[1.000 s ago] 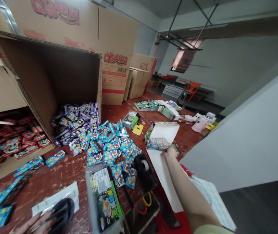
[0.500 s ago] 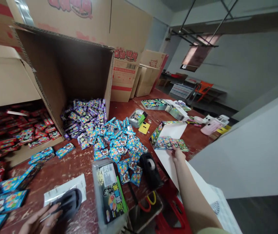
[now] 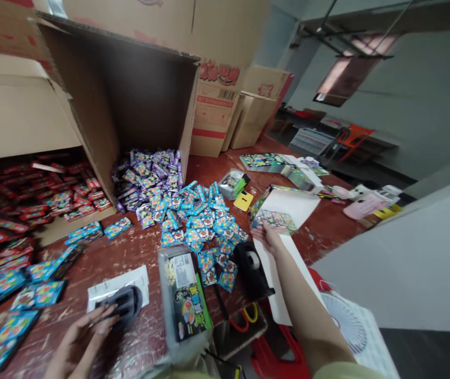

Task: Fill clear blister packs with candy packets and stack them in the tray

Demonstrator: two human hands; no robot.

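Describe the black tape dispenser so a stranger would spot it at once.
On the worn red table, find the heap of blue packets. At its near right edge sits the black tape dispenser, set apart from the packets by its dark body and pale round roll.

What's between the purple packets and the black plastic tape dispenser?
In the head view, a loose pile of small, flat blue packets lies between them.

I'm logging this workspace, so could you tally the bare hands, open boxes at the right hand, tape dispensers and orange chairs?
Bare hands (left hand, right hand): 2
Open white-lined box at the right hand: 1
Black tape dispenser: 1
Orange chair: 1
Total: 5
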